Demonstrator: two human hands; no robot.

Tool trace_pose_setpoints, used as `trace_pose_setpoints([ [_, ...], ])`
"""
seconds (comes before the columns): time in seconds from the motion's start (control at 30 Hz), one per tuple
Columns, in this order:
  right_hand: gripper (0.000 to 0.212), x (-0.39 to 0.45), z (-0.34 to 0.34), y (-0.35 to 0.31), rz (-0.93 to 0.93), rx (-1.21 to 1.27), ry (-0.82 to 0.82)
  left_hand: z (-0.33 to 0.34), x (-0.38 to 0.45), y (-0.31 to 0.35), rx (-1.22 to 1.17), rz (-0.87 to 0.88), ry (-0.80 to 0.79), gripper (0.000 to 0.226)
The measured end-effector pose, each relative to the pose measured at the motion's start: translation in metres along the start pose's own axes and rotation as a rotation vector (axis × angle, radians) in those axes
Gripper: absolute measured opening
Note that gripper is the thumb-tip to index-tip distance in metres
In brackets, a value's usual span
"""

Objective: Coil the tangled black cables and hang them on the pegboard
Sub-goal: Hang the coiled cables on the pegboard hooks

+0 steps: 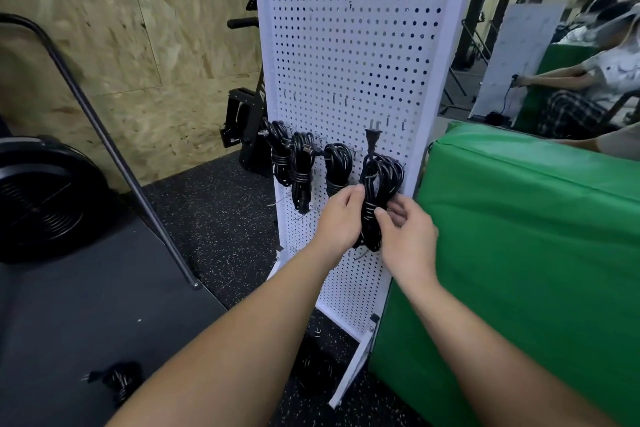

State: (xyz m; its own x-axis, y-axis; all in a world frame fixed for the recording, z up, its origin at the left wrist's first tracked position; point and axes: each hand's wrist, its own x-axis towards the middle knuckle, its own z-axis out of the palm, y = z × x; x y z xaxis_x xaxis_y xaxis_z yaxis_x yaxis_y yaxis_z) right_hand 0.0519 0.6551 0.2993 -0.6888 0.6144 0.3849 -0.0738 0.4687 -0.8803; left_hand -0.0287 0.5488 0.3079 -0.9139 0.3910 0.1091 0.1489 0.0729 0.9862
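A white pegboard stands upright in front of me. Three coiled black cables hang side by side on its lower hooks. To their right is a fourth coiled black cable, its plug sticking up above the loops. My left hand grips this coil around its bound middle. My right hand pinches the same coil from the right, fingers on the wrapped part. Whether the coil's top rests on a hook I cannot tell. Another cable bundle lies on the floor at lower left.
A green padded mat stands right against the pegboard's right side. A grey metal bar slants down at left, beside a black round fan. More black cable lies on the speckled floor at the board's foot. A mirror at upper right reflects a seated person.
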Motion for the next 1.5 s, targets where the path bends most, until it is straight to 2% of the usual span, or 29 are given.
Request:
trace_pose_setpoints([
  [0.13,0.048,-0.017,-0.008,0.002,-0.022,0.033,0.010,-0.002,0.002,-0.012,-0.018,-0.014,-0.044,0.049],
  [0.23,0.030,-0.036,-0.019,0.001,-0.103,-0.054,0.065,-0.015,-0.012,-0.014,-0.025,0.004,-0.030,0.030],
  [0.3,0.013,-0.049,-0.018,0.001,-0.087,-0.026,-0.012,-0.031,-0.023,-0.029,-0.048,-0.015,-0.005,0.026],
  [0.4,0.011,-0.072,0.009,0.009,-0.026,-0.017,-0.222,-0.067,-0.043,-0.066,-0.003,-0.067,0.049,0.036],
  [0.57,0.017,-0.126,0.107,0.037,0.084,-0.012,-0.540,-0.141,-0.094,-0.146,0.109,-0.221,0.219,0.034],
  [0.6,0.020,-0.147,0.145,0.043,0.106,-0.008,-0.625,-0.173,-0.110,-0.175,0.135,-0.269,0.273,0.037],
  [0.7,0.031,-0.173,0.203,0.060,0.177,-0.009,-0.752,-0.214,-0.144,-0.221,0.235,-0.329,0.337,0.040],
  [0.87,0.038,-0.244,0.334,0.085,0.224,-0.068,-1.084,-0.312,-0.207,-0.310,0.355,-0.570,0.574,0.033],
  [1.03,0.060,-0.302,0.442,0.122,0.259,-0.163,-1.343,-0.375,-0.233,-0.401,0.380,-0.780,0.789,0.039],
  [1.1,0.065,-0.316,0.477,0.140,0.333,-0.174,-1.365,-0.388,-0.229,-0.425,0.307,-0.858,0.794,0.047],
  [1.2,0.065,-0.329,0.514,0.164,0.388,-0.171,-1.392,-0.400,-0.214,-0.459,0.216,-0.859,0.775,0.052],
  [1.3,0.063,-0.333,0.531,0.177,0.434,-0.139,-1.401,-0.403,-0.201,-0.484,0.138,-0.861,0.771,0.042],
  [1.37,0.061,-0.331,0.527,0.186,0.445,-0.152,-1.375,-0.397,-0.197,-0.490,0.066,-0.852,0.718,0.027],
  [1.5,0.059,-0.306,0.484,0.184,0.475,-0.112,-1.259,-0.370,-0.192,-0.467,-0.001,-0.710,0.646,0.040],
])
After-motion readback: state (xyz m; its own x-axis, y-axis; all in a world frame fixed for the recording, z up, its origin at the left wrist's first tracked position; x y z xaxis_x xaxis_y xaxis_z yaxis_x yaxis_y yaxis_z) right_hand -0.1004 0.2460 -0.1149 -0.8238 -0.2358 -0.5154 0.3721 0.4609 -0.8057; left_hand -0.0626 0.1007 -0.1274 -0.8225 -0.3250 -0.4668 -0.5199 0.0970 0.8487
